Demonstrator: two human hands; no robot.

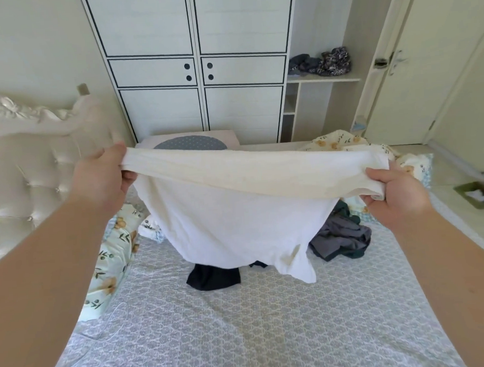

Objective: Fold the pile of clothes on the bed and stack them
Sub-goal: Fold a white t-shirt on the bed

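A white garment (237,212) hangs stretched in the air above the bed (244,325). My left hand (104,177) grips its upper left edge and my right hand (391,194) grips its upper right edge. Its lower part droops toward the patterned grey sheet, one corner hanging lowest at the right. Behind it lies the pile of clothes: a black piece (212,277) pokes out under the hem, and a grey and dark green heap (342,238) sits to the right. The rest of the pile is hidden by the white garment.
A floral quilt (110,265) is bunched along the bed's left side and far right. A tufted headboard (22,182) stands at left. A pillow (190,142) lies at the far end before a white wardrobe (197,67). A small box (479,195) rests at right.
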